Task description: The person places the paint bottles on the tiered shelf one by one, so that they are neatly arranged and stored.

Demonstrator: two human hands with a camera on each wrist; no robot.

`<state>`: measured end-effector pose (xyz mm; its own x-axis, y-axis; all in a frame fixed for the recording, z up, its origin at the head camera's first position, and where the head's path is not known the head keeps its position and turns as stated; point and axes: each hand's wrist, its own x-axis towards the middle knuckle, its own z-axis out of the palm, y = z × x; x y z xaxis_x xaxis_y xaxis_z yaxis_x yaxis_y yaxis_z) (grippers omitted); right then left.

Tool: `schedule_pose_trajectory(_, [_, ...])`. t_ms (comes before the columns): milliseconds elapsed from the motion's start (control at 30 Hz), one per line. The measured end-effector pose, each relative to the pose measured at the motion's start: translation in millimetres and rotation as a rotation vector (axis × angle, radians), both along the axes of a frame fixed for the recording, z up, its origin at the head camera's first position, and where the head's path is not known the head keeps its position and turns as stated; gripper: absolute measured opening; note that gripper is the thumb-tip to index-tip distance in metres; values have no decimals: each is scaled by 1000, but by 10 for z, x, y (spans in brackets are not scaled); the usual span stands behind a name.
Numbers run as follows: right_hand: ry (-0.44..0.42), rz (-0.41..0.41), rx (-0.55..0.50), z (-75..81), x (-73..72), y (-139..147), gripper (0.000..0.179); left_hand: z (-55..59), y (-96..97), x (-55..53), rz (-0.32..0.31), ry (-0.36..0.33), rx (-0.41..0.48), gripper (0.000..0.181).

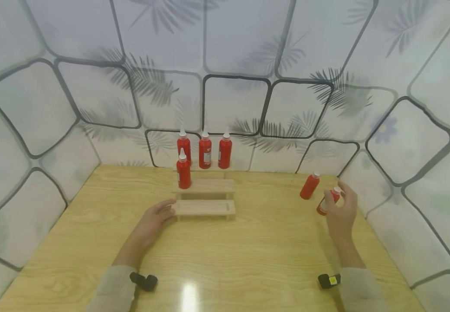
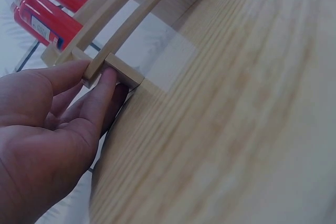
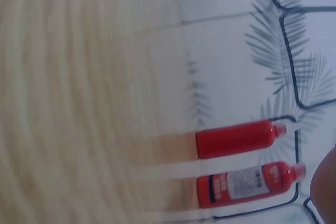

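My left hand grips the left end of the lowest step of a small wooden stepped rack; the left wrist view shows thumb and fingers about its corner. Red bottles with pointed white nozzles stand on the rack: three on the top step, such as the middle bottle, and one bottle on the middle step. At the right, my right hand is spread around the upper part of a labelled red bottle with a short cap. In the right wrist view, the visible fingertip is apart from that cap.
Another red bottle, short-capped, stands upright just behind and left of the labelled one. A wooden table lies beneath everything. Patterned white wall covering closes in the back and both sides.
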<state>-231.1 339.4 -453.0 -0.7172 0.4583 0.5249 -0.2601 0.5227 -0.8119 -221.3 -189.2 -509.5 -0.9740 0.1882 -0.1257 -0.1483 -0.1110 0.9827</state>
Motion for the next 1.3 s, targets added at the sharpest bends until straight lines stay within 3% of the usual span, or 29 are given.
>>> schedule_pose_trajectory(133, [20,-36,-28,-92,-33,131,49,-4,3,0,2,-4,10,52])
schedule_pose_trajectory(433, [-134,-6,-200,-131,-34,253,58,-24,9,-6,-11,1,17,53])
schedule_pose_trajectory(700, [-173,-6,-232,-216,-111,292,53,-5,18,-2,-7,2,20,52])
schedule_pose_trajectory(1000, [-208,27,-297,-211,-150,245,57,8,5,9,-4,6,7,53])
schedule_pose_trajectory(1233, [-309,93,-393,-221,-131,211,64,-1,-1,-2,2,-5,3,53])
schedule_pose_trajectory(1300, [-324,77,-366,-229,-144,214,64,-8,3,-3,7,-10,-2,53])
